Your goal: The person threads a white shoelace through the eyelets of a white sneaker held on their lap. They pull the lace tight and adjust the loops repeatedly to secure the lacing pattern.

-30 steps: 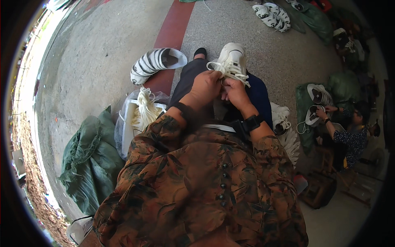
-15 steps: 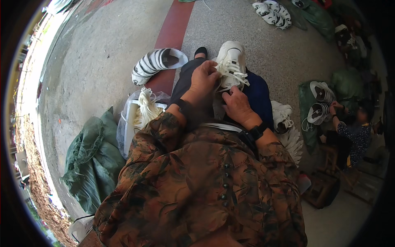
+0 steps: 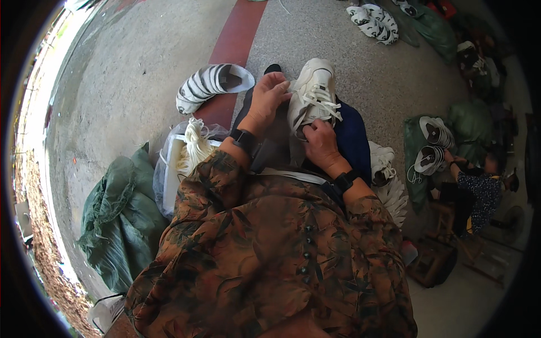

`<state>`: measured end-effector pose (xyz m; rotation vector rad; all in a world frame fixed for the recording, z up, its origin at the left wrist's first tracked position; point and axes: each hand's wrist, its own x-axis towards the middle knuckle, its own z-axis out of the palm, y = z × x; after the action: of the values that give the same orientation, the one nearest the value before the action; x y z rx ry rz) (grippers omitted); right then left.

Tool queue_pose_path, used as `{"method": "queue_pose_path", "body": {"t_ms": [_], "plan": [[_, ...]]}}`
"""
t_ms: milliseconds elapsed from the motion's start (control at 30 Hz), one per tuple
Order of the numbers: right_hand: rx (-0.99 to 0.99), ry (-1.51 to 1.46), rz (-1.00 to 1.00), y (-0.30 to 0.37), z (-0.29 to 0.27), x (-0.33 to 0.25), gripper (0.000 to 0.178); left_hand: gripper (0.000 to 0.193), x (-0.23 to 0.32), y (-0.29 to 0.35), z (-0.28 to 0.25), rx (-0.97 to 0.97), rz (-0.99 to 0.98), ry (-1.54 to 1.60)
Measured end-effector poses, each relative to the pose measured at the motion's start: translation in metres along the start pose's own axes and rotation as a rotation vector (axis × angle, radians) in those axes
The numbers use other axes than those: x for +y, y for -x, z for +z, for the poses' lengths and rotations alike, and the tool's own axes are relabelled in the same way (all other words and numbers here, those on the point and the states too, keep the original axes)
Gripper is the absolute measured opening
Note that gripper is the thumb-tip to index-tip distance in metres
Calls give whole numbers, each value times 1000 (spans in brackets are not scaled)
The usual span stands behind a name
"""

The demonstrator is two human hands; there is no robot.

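A cream-white sneaker [image 3: 300,107] rests on my lap with its toe pointing away from me. White laces [image 3: 322,101] run loosely across its front, with loops hanging to the right. Just left of the shoe, my left hand [image 3: 268,97] is closed in a pinch, seemingly on a lace; the fingertips partly hide it. My right hand [image 3: 321,145] grips the sneaker at its ankle opening, fingers curled at the tongue and collar. Part of the opening is covered by that hand.
Nested white shoes [image 3: 211,84] lie on the floor ahead left. White laces [image 3: 195,141] fill a plastic-lined box beside a green sack [image 3: 124,208]. More sneakers [image 3: 383,163] sit by my right leg. Further right, a seated person [image 3: 479,186] handles striped shoes [image 3: 431,159].
My left hand has moved left and slightly away from the laces, to beside the shoe. My right hand stays at the ankle opening, its fingers more curled. The view has shifted slightly.
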<state>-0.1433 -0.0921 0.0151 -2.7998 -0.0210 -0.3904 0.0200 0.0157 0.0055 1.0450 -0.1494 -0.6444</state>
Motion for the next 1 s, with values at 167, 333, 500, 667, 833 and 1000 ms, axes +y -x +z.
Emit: {"method": "queue_pose_path", "body": {"t_ms": [167, 333, 500, 667, 833, 1000], "plan": [[236, -627, 350, 6, -42, 12, 21, 15, 4, 3, -22, 2, -24, 306], [432, -978, 434, -3, -82, 4, 21, 12, 2, 2, -30, -20, -28, 389], [-5, -222, 71, 0, -51, -21, 25, 8, -3, 0, -27, -67, -19, 332], [290, -406, 350, -9, -56, -4, 25, 15, -1, 28, -10, -318, 385, -705], [747, -763, 478, -2, -68, 39, 19, 22, -23, 29, 19, -622, 875, -1535], [850, -1042, 542, 10, -81, 36, 27, 22, -22, 25, 17, -584, 878, -1405]]}}
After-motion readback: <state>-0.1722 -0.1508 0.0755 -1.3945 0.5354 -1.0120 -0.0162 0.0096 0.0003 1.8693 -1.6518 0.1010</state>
